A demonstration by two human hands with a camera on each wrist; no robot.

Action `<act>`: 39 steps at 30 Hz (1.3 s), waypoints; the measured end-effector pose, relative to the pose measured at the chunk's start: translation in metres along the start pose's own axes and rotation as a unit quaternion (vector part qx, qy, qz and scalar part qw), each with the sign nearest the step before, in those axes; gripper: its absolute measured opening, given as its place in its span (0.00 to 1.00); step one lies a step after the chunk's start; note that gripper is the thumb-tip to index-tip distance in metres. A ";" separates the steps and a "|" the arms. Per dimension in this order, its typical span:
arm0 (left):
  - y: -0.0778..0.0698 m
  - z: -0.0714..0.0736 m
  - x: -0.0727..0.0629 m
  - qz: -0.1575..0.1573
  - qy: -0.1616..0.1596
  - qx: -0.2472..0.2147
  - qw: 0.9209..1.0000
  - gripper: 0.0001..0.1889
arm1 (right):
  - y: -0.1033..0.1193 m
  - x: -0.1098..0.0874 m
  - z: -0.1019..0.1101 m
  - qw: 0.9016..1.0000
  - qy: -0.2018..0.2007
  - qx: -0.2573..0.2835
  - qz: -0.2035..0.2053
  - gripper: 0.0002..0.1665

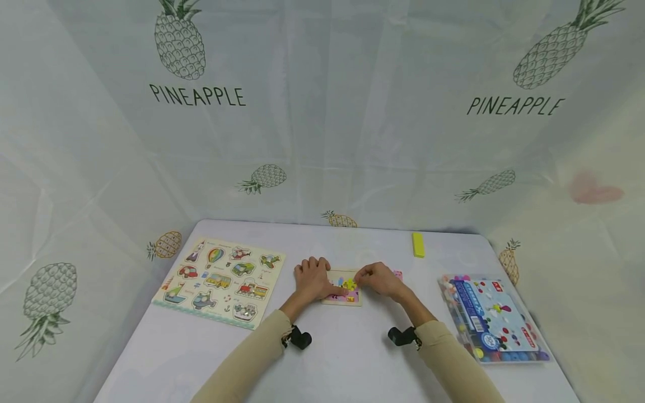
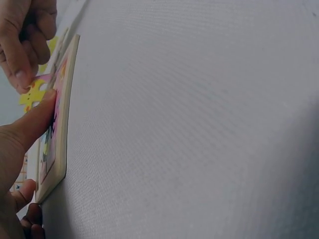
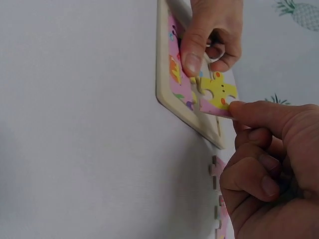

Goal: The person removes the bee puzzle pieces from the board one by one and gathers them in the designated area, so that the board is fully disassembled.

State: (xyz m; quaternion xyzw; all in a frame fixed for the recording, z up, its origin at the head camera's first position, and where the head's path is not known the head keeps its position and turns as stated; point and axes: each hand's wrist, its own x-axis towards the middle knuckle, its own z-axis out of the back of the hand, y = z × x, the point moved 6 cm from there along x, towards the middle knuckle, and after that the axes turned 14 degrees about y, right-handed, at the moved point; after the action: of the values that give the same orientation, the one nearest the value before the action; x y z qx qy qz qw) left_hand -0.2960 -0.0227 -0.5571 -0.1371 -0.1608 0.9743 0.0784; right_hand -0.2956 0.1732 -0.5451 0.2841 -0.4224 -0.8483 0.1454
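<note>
A small wooden jigsaw puzzle tray [image 1: 341,303] lies mid-table with pink printed pieces in part of it. My left hand [image 1: 313,280] holds the tray from its left side: the thumb presses on the pieces inside, and bent fingers [image 2: 24,195] meet the outer edge. My right hand [image 1: 381,279] pinches a yellow and pink jigsaw piece [image 3: 220,92] between thumb and index finger, its other fingers curled in. Tilted, the piece overlaps the tray's right part in the right wrist view. Pink loose jigsaw pieces [image 3: 222,215] lie beside the tray, partly hidden by my right hand.
A vehicle picture board [image 1: 229,281] lies at the left. On the right stands a clear plastic case [image 1: 496,319] of coloured balls with a printed sheet. A yellow block [image 1: 417,245] lies near the back edge. Pineapple-print cloth [image 1: 322,140] hangs behind the table.
</note>
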 end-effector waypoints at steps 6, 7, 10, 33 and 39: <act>0.000 -0.001 0.002 -0.002 0.008 0.008 1.000 0.47 | -0.004 -0.007 0.012 1.000 0.000 0.026 -0.017 0.07; 0.000 0.000 0.001 -0.002 0.009 0.009 1.000 0.47 | -0.005 -0.009 0.015 0.999 -0.002 0.025 -0.020 0.07; 0.000 0.001 0.001 -0.002 0.007 0.009 1.000 0.47 | -0.008 -0.017 0.025 0.999 -0.008 0.024 -0.027 0.08; 0.003 -0.001 -0.001 -0.013 0.006 -0.002 1.000 0.46 | -0.055 -0.068 0.063 0.991 -0.020 -0.038 -0.126 0.09; 0.003 -0.001 -0.002 -0.018 0.005 -0.011 1.000 0.45 | -0.054 -0.065 0.063 0.990 -0.015 -0.063 -0.124 0.09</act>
State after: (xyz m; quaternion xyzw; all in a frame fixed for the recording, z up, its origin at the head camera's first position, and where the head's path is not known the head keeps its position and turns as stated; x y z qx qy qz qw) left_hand -0.2943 -0.0251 -0.5587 -0.1398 -0.1739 0.9701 0.0952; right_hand -0.2821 0.2772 -0.5341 0.3121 -0.3316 -0.8889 0.0501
